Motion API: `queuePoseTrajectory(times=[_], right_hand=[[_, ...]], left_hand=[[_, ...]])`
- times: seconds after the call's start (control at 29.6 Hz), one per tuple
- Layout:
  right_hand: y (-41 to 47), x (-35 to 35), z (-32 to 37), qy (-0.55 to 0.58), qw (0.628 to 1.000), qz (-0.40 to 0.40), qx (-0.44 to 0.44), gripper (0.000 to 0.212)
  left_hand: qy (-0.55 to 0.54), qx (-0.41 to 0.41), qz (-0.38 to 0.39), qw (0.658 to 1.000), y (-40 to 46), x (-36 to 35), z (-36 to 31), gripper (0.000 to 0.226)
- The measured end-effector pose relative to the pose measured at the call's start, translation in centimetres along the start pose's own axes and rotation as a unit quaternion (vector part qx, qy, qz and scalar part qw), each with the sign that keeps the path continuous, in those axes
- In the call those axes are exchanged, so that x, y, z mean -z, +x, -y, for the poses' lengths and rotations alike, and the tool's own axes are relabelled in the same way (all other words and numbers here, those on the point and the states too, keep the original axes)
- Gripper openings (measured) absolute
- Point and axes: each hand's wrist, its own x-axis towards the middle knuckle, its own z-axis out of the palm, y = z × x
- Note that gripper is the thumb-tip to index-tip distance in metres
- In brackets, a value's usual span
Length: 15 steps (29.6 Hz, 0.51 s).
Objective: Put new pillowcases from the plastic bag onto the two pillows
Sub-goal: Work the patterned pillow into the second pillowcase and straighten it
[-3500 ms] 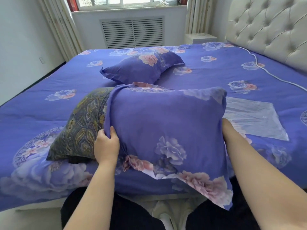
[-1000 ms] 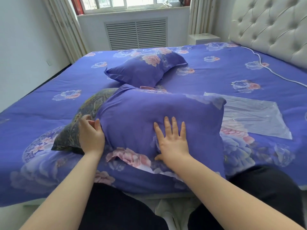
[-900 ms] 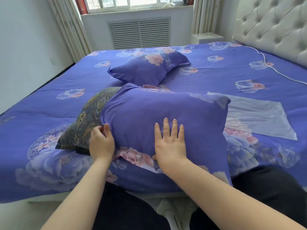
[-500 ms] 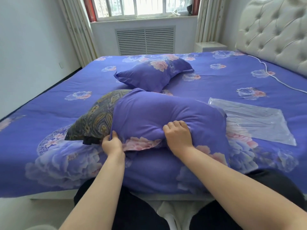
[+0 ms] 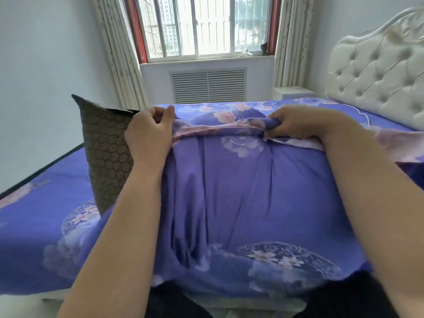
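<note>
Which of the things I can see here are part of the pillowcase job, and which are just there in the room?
Part of the job:
- purple floral pillowcase, gripped at its top edge by the left hand and right hand
- dark patterned pillow, sticking out at the left
- second pillow, already cased, behind

Just there:
- bed cover
- tufted headboard
- window
- curtains
- vent grille

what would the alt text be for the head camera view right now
Two bare hands, left hand and right hand, grip the top edge of a purple floral pillowcase held upright over a bed; the dark patterned pillow sticks out at its left.
</note>
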Motion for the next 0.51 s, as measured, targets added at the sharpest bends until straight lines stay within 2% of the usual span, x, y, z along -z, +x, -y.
queuePoseTrajectory(times=[0.07, 0.1, 0.13, 0.17, 0.2, 0.27, 0.34, 0.37, 0.44, 0.51], right_hand=[[1.5, -3.0, -0.4, -0.057, 0.998, 0.032, -0.026, 0.018], [2.0, -5.6, -0.6, -0.074, 0.995, 0.047, -0.048, 0.015], [2.1, -8.4, -0.8, -0.076, 0.992, 0.06, -0.082, 0.016], [1.9, -10.9, -1.0, -0.067, 0.989, 0.062, -0.119, 0.02], [1.6, -12.9, -1.2, -0.053, 0.987, 0.035, -0.146, 0.022], [1.0, -15.0, -1.7, -0.024, 0.98, -0.102, -0.168, 0.021], [0.6, -15.2, -1.7, -0.014, 0.956, -0.243, -0.163, 0.019], [0.4, -15.1, -1.6, -0.01, 0.946, -0.283, -0.158, 0.018], [0.2, -14.8, -1.5, -0.004, 0.939, -0.313, -0.145, 0.018], [-0.1, -14.8, -1.7, 0.01, 0.941, -0.309, -0.137, 0.022]], left_hand=[[0.061, 0.046, 0.158, 0.984, -0.6, -1.4, 0.9, 0.046], [0.102, 0.08, 0.242, 0.962, -1.8, -2.3, 1.4, 0.053], [0.151, 0.095, 0.299, 0.937, -3.5, -3.2, 1.9, 0.059], [0.206, 0.081, 0.319, 0.922, -5.2, -3.9, 2.3, 0.065], [0.252, 0.043, 0.295, 0.921, -6.7, -4.5, 2.3, 0.069], [0.31, -0.016, 0.233, 0.922, -8.2, -5.2, 1.5, 0.081], [0.332, -0.034, 0.206, 0.92, -8.8, -5.9, 0.1, 0.096], [0.339, -0.039, 0.208, 0.917, -9.3, -6.2, -0.7, 0.101], [0.357, -0.065, 0.22, 0.905, -10.9, -6.8, -1.7, 0.107], [0.373, -0.098, 0.23, 0.893, -12.2, -7.5, -2.0, 0.106]])
